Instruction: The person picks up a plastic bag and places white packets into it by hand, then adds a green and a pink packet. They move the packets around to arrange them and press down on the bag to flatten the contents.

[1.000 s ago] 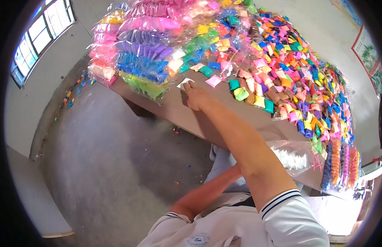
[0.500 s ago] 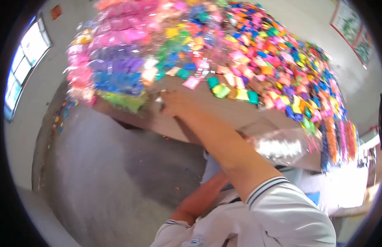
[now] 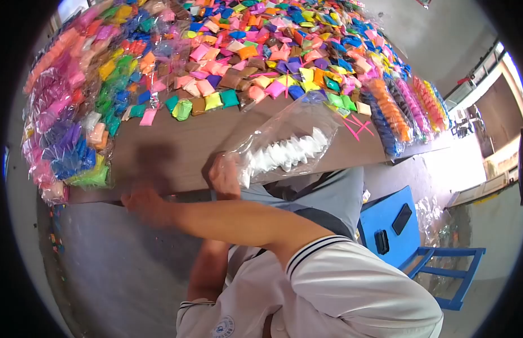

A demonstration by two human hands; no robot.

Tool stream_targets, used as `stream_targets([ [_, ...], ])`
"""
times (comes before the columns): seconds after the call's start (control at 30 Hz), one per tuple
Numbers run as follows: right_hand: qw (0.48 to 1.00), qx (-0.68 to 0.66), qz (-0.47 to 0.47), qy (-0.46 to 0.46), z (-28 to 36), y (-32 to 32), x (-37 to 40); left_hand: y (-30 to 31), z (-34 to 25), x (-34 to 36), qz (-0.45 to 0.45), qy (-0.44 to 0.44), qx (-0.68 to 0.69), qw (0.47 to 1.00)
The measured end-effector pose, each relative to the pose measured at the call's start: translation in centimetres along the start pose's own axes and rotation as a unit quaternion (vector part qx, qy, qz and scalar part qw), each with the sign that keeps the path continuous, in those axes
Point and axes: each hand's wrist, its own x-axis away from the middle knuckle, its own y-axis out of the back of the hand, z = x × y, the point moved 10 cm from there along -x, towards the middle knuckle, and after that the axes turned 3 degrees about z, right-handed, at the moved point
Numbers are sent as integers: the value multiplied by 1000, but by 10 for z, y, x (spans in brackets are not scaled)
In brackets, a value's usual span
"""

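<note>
My left hand [image 3: 224, 176] is closed on the end of a clear plastic bag [image 3: 327, 121] lying at the table's near edge. A row of white packets [image 3: 287, 153] shows inside the bag. Crossing over my left forearm, my right arm reaches left, and my right hand [image 3: 146, 205] is smeared by motion beside the table edge. Its fingers cannot be made out. Many small coloured packets [image 3: 247, 52] cover the far part of the brown table [image 3: 177, 138]. Pink strips [image 3: 357, 127] lie right of the bag.
Filled bags of coloured packets line the table's left side, with a green one [image 3: 91, 176] nearest. More long bags [image 3: 390, 110] stand at the right. A blue chair [image 3: 394, 222] holds a phone [image 3: 402, 218] and a black case [image 3: 381, 241]. Scattered bits lie on the floor.
The view has turned to the right. My right hand has moved from the tabletop near the green bag to the near edge. My left hand, partly hidden before, now shows at the bag.
</note>
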Motion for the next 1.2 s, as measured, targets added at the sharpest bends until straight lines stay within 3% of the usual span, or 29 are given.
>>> stream_targets([
  [0.03,999,-45,6,3,10,16,14,-1,12,2,-5,7,27,1000],
  [0.1,959,-277,33,40,27,74,51,-1,-13,-2,10,36,13,999],
  [0.17,950,-307,10,60,31,136,95,0,-21,-6,16,20,4,1000],
  [0.2,935,-342,-82,34,16,157,125,2,-16,-4,9,44,10,999],
  [0.27,919,-380,-90,-52,-25,211,176,4,-10,0,19,103,-15,994],
  [0.3,918,-381,-4,-112,-53,244,191,4,-5,3,25,134,-26,990],
  [0.33,924,-356,-87,-109,-81,262,213,1,-2,1,41,47,0,998],
  [0.37,930,-314,-103,-158,-107,277,232,-2,1,2,57,-39,25,997],
  [0.4,886,-348,-83,-294,-142,270,260,-1,-5,0,25,104,43,993],
  [0.47,850,-361,-182,-338,-193,265,300,-1,-14,-3,25,75,26,996],
  [0.57,885,-219,-159,-378,-220,277,312,0,-18,-3,18,46,10,999],
  [0.77,905,-72,-72,-413,-241,271,285,0,-18,-4,26,49,21,998],
  [1.2,930,-6,28,-367,-249,234,250,1,-17,-3,35,56,18,998],
])
